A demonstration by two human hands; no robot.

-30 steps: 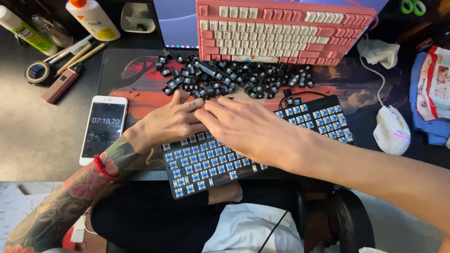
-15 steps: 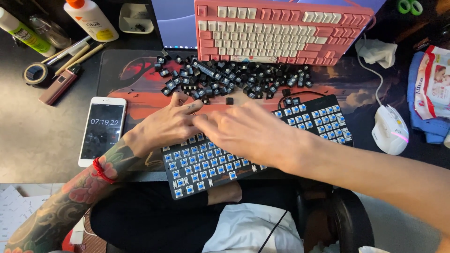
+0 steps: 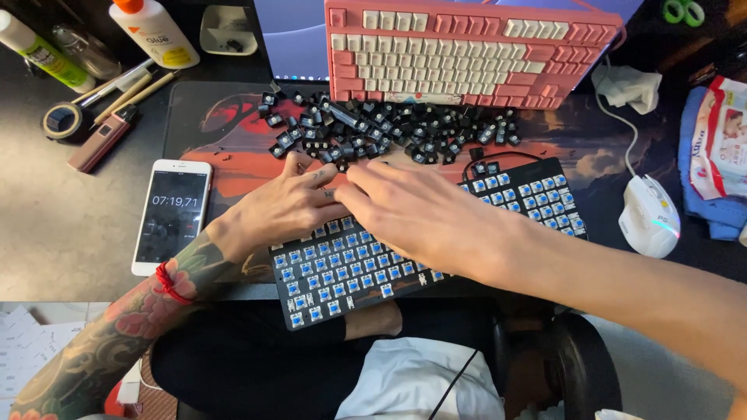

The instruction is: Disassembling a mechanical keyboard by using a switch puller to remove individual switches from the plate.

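Seen from above, at the head camera: a person's two bare hands meet over the far-left part of a black keyboard (image 3: 420, 249) stripped of its caps, its blue switch stems showing in rows. The board lies tilted, near edge hanging off the desk toward the person's lap. The left hand (image 3: 284, 206), on a tattooed forearm with a red wrist cord (image 3: 167, 281), rests palm down with fingers slightly spread, their tips at the board's far edge. The right hand (image 3: 416, 210) crosses in from the right, fingers drawn close together and pointing left; whether they pinch a cap cannot be told, as the tips are hidden against the left hand.

Compared with half a second and a second ago, both hands sit at almost the same spot on the board; the left fingertips have crept slightly farther toward the heap, and the phone's running timer has advanced. By that measure the work on this corner of the board looks ongoing, not finished.

Just beyond the hands lies a heap of loose black keycaps (image 3: 381, 128) on a red-and-dark desk mat (image 3: 226, 117). Farther off stands a pink keyboard (image 3: 467, 50) with pale caps. To the left, a white phone (image 3: 173, 214) lies face up; to the right, a white mouse (image 3: 648, 216). A glue bottle (image 3: 153, 31) and a tape roll (image 3: 64, 120) sit far left.
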